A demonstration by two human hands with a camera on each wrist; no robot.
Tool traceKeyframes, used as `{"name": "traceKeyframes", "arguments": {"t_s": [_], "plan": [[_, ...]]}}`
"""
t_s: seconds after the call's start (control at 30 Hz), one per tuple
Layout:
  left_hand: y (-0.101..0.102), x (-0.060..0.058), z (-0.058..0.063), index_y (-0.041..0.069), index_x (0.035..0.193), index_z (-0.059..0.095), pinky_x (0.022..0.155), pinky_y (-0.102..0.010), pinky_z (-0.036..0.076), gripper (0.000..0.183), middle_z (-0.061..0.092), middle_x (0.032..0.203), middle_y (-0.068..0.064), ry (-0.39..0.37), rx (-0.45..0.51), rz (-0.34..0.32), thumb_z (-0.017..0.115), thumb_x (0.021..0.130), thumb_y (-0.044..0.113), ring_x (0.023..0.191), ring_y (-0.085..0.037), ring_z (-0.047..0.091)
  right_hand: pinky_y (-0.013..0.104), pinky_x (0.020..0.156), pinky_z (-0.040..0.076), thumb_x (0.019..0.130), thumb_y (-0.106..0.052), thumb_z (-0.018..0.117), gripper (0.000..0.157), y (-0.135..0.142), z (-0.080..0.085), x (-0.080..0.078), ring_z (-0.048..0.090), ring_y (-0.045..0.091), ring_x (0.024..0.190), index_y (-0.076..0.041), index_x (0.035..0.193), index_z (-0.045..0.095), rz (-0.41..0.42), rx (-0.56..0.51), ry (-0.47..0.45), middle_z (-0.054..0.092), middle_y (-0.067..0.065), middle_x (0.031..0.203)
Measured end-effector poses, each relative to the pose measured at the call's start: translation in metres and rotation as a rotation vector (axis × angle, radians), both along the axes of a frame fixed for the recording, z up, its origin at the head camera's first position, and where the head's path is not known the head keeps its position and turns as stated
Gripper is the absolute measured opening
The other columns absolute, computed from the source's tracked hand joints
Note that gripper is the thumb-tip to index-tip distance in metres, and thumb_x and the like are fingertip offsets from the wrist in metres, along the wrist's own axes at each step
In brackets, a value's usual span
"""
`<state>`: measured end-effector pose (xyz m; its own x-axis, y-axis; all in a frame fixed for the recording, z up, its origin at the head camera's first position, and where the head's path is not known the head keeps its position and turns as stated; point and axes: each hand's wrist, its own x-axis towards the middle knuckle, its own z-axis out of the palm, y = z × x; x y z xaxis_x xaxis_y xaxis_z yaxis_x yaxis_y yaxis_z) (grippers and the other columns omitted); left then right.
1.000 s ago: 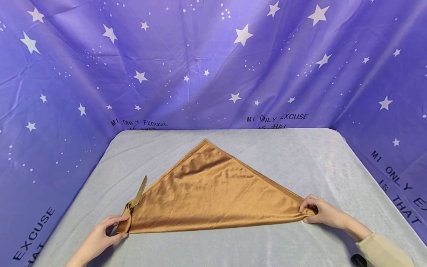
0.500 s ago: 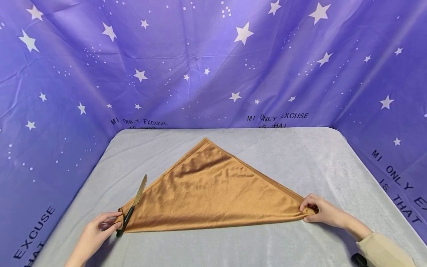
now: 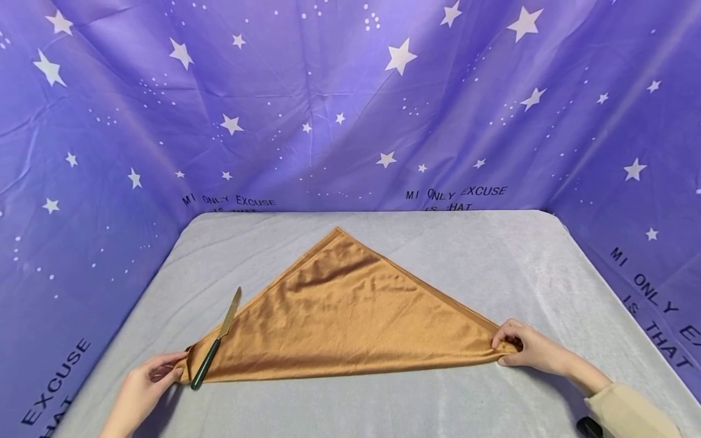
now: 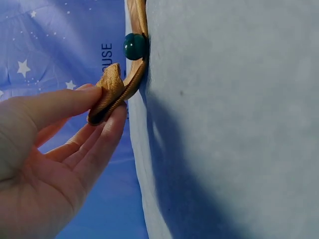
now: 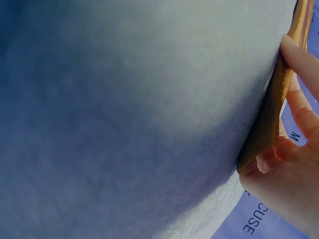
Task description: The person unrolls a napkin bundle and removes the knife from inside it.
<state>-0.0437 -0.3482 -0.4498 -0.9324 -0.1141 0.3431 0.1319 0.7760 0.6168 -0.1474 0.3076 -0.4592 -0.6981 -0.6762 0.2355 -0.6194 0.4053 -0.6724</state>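
Note:
A golden-brown satin cloth napkin (image 3: pixel 350 316) lies folded into a triangle, its tip pointing away and its long edge near me. On its left end rests a table knife (image 3: pixel 210 356) with a dark green handle and a gold blade; the blade tip reaches past the cloth's slanted edge. My left hand (image 3: pixel 143 386) pinches the left corner between thumb and fingers, slightly raised, just left of the knife handle. In the left wrist view the round green handle end (image 4: pixel 134 47) shows beyond the pinched cloth (image 4: pixel 110 92). My right hand (image 3: pixel 533 350) pinches the gathered right corner (image 5: pixel 266 117).
The napkin lies on a table with a light grey cover (image 3: pixel 416 401). Purple star-printed curtains (image 3: pixel 306 109) surround its back and sides. A small black object (image 3: pixel 589 427) shows beside the right sleeve (image 3: pixel 630 410).
My left hand has unfolded the left corner of the napkin outward to the left, uncovering the knife's green handle. The right hand keeps its place.

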Motion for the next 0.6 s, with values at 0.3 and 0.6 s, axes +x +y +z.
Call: {"name": "traceKeyframes", "arguments": {"t_s": [0.3,0.6], "plan": [[-0.0046,-0.0001,0.0016,-0.002,0.093,0.066,0.058,-0.012,0.045,0.02,0.064,0.087,-0.015,-0.144,-0.052,0.006,0.064,0.073,-0.007,0.071,0.01,0.052,0.021,0.065,0.034,0.067,-0.003,0.073,0.025,0.0001,0.0012,0.0003,0.044,0.003,0.081,-0.013,0.084,0.057,-0.007,0.012,-0.009,0.052,0.002,0.088],[-0.0066,-0.001,0.0089,0.0,0.104,0.063,0.062,-0.021,0.046,0.032,0.062,0.099,-0.02,-0.36,-0.06,0.088,0.06,0.084,0.025,0.072,0.009,0.05,0.021,0.065,0.034,0.068,-0.003,0.073,0.025,-0.0003,0.0027,0.0007,0.044,0.004,0.081,-0.013,0.085,0.057,-0.003,0.016,-0.015,0.052,0.002,0.088]]}}
